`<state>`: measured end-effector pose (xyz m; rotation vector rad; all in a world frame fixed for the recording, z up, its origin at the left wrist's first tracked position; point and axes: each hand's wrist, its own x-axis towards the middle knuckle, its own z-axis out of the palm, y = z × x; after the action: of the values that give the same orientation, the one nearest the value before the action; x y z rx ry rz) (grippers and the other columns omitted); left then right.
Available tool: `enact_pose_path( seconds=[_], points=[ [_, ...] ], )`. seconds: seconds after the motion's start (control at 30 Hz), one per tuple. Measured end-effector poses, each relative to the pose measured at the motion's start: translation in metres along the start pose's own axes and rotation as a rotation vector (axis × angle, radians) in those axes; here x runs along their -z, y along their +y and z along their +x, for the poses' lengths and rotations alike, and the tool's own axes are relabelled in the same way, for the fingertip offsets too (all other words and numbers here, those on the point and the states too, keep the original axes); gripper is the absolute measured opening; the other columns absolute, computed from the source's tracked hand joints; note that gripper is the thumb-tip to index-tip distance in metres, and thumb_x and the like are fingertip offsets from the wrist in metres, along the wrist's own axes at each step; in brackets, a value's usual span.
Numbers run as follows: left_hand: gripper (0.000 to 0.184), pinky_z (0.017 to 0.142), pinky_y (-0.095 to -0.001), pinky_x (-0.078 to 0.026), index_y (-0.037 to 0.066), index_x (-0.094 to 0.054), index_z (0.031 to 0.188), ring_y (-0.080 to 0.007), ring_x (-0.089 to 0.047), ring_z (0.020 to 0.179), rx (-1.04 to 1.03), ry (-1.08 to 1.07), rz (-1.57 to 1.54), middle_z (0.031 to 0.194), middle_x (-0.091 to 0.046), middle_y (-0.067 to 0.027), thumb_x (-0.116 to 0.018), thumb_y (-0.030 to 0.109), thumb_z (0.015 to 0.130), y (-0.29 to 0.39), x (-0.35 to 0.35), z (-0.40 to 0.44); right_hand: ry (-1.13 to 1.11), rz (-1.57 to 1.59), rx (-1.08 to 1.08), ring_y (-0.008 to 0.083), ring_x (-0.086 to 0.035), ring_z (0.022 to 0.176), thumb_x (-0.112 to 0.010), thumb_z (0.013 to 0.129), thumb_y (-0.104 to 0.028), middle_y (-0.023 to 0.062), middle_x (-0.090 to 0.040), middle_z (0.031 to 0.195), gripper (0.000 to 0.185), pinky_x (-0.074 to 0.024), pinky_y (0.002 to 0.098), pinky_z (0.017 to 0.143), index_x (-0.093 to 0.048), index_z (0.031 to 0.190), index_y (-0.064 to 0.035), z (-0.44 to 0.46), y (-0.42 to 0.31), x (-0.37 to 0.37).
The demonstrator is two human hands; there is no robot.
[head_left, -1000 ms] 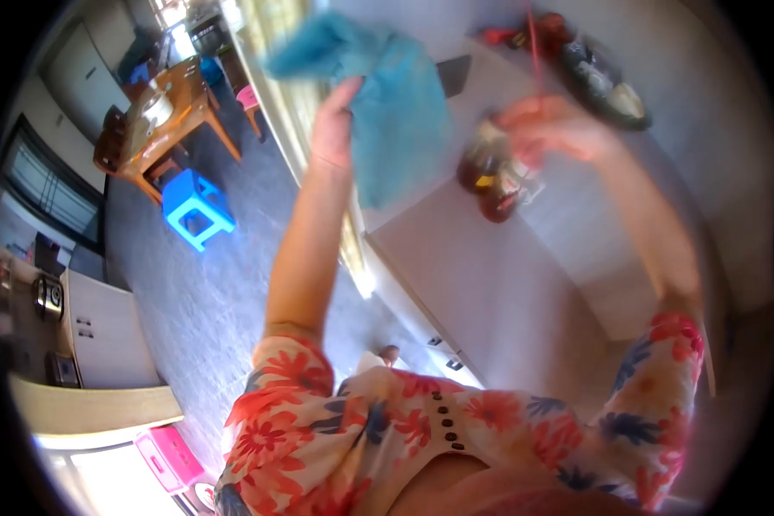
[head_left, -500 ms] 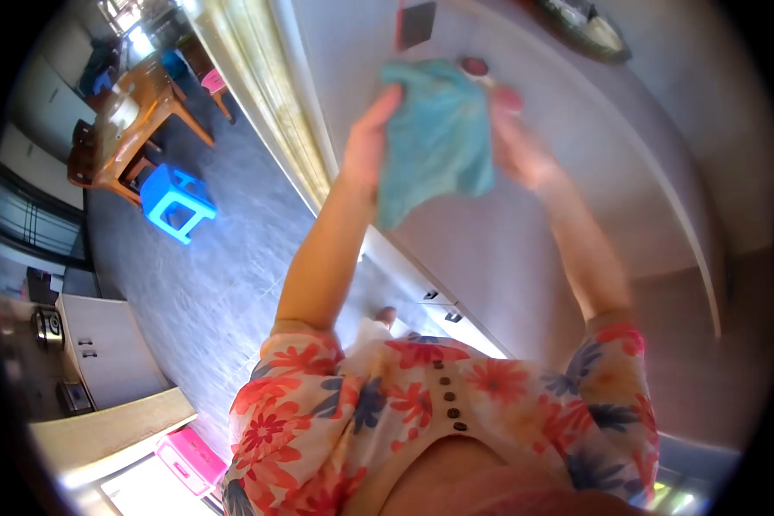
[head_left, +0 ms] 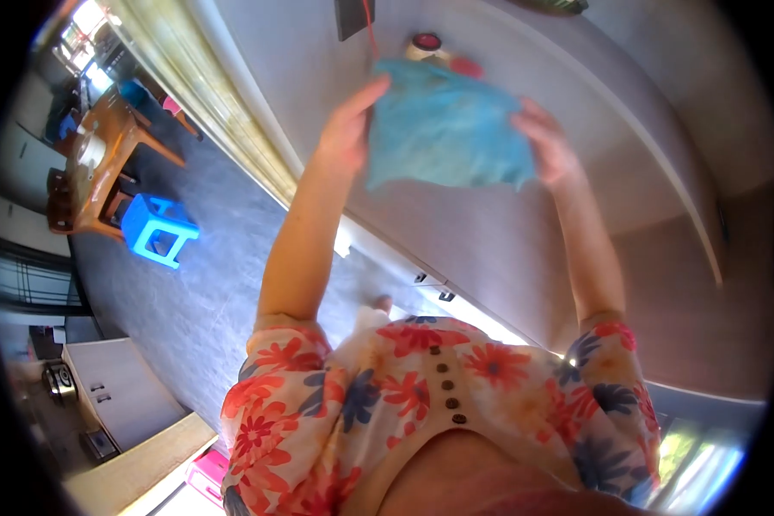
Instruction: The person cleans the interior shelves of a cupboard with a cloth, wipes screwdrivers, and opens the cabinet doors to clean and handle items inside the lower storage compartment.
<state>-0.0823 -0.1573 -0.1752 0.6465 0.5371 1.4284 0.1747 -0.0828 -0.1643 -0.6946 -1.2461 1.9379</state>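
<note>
Drawn wider than half a second ago, the turquoise cloth [head_left: 447, 129] now spans the gap between the left hand [head_left: 351, 129] and the right hand [head_left: 546, 142], which have moved farther apart; the blue stool [head_left: 138, 225] and the yellowish curtain [head_left: 211, 90] have slid leftward in my view. Reading from left to right, I see a pale cabinet [head_left: 125, 387] with dark handles at the lower left; the blue stool upright on the grey floor [head_left: 224, 284]; then the curtain, running obliquely alongside the worktop [head_left: 464, 236]. Next comes the left hand, its fingers closed on the cloth's upper left corner; beyond it, a thin red cord [head_left: 371, 30] runs beside a dark rectangular panel [head_left: 351, 19]. At centre the cloth is held up over the worktop, its lower edge hanging loose; past its upper edge I make out a jar [head_left: 426, 47] with a dark red lid, partly hidden; a red object [head_left: 466, 67] just right of the jar is too blurred for me to name; whether the cloth touches either, I cannot tell. Farthest right, the right hand grips the cloth's right edge, fingers bent over it.
</note>
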Motion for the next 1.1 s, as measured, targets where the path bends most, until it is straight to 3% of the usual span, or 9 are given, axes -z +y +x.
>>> enact_pose_path(
  seconds=[0.37,0.47,0.5,0.6,0.73,0.8,0.9,1.0,1.1],
  points=[
    [0.034,0.087,-0.0334,-0.042,-0.002,-0.051,0.109,-0.0213,-0.054,0.096,-0.016,-0.089,0.008,0.105,-0.056,-0.0105,-0.052,0.005,0.076,-0.010,0.020,0.030,0.075,-0.100,-0.008,0.0138,-0.060,0.078,-0.060,0.083,-0.014,0.0030,-0.063,0.089,0.018,-0.0520,0.0292,0.070,-0.060,0.099,-0.0064,-0.031,-0.003,0.050],
    [0.041,0.090,-0.0352,-0.041,0.000,-0.046,0.116,-0.0221,-0.053,0.100,0.019,-0.240,0.033,0.112,-0.053,-0.0109,-0.052,0.007,0.076,-0.008,0.009,0.028,-0.293,-0.209,-0.115,0.0165,-0.059,0.088,-0.058,0.084,-0.023,0.0056,-0.061,0.100,0.028,-0.0503,0.0321,0.075,-0.058,0.107,-0.0060,-0.041,-0.005,0.057],
    [0.042,0.090,-0.0347,-0.041,0.000,-0.046,0.117,-0.0218,-0.053,0.100,0.042,-0.285,0.059,0.112,-0.053,-0.0108,-0.051,0.006,0.076,-0.008,0.000,0.026,-0.072,-0.450,-0.223,0.0186,-0.054,0.101,-0.059,0.083,-0.030,0.0074,-0.057,0.110,0.040,-0.0453,0.0361,0.084,-0.054,0.113,-0.0041,-0.037,-0.003,0.054],
    [0.038,0.086,-0.0314,-0.042,-0.001,-0.048,0.114,-0.0199,-0.053,0.097,0.135,-0.425,0.149,0.105,-0.055,-0.0097,-0.049,0.003,0.076,-0.023,-0.027,0.034,-0.067,-0.291,0.073,0.0179,-0.051,0.106,-0.063,0.081,-0.029,0.0068,-0.054,0.116,0.044,-0.0397,0.0354,0.090,-0.052,0.115,-0.0037,-0.014,0.009,0.018],
    [0.037,0.086,-0.0287,-0.043,0.001,-0.049,0.113,-0.0178,-0.053,0.096,0.289,-0.486,0.296,0.101,-0.055,-0.0078,-0.049,0.002,0.076,-0.033,-0.022,0.059,-0.262,-0.425,-0.038,0.0166,-0.053,0.099,-0.068,0.076,-0.027,0.0042,-0.058,0.109,0.044,-0.0369,0.0336,0.091,-0.054,0.113,-0.0063,0.000,0.014,0.004],
    [0.046,0.088,-0.0290,-0.041,0.000,-0.041,0.124,-0.0162,-0.051,0.102,0.330,-0.481,0.451,0.110,-0.053,-0.0076,-0.051,0.006,0.079,-0.025,-0.016,0.055,-0.248,-0.480,-0.197,0.0157,-0.054,0.097,-0.069,0.075,-0.025,0.0032,-0.060,0.106,0.043,-0.0363,0.0334,0.092,-0.055,0.111,-0.0073,0.002,0.016,0.023],
    [0.058,0.089,-0.0293,-0.040,0.001,-0.040,0.127,-0.0173,-0.050,0.103,0.425,-0.504,0.620,0.114,-0.052,-0.0087,-0.063,0.009,0.074,-0.023,0.002,0.043,-0.147,-0.376,-0.211,0.0107,-0.056,0.083,-0.068,0.077,-0.023,0.0002,-0.061,0.088,0.029,-0.0462,0.0274,0.071,-0.058,0.098,-0.0065,-0.013,0.026,0.031],
    [0.069,0.090,-0.0308,-0.040,0.003,-0.040,0.127,-0.0195,-0.051,0.102,0.419,-0.643,1.191,0.114,-0.053,-0.0108,-0.069,0.009,0.065,-0.031,0.030,0.036,-0.106,-0.393,-0.333,0.0097,-0.057,0.078,-0.066,0.077,-0.018,0.0005,-0.060,0.084,0.027,-0.0480,0.0240,0.063,-0.057,0.097,-0.0039,-0.027,0.041,0.046],
    [0.069,0.084,-0.0310,-0.040,0.004,-0.047,0.122,-0.0197,-0.052,0.098,0.720,-0.681,1.708,0.109,-0.056,-0.0084,-0.070,0.011,0.057,-0.039,0.045,0.041,-0.003,-0.299,-0.354,0.0067,-0.050,0.063,-0.066,0.078,-0.021,-0.0033,-0.054,0.072,0.019,-0.0421,0.0220,0.053,-0.055,0.086,-0.0071,-0.038,0.072,0.060]
  ],
)
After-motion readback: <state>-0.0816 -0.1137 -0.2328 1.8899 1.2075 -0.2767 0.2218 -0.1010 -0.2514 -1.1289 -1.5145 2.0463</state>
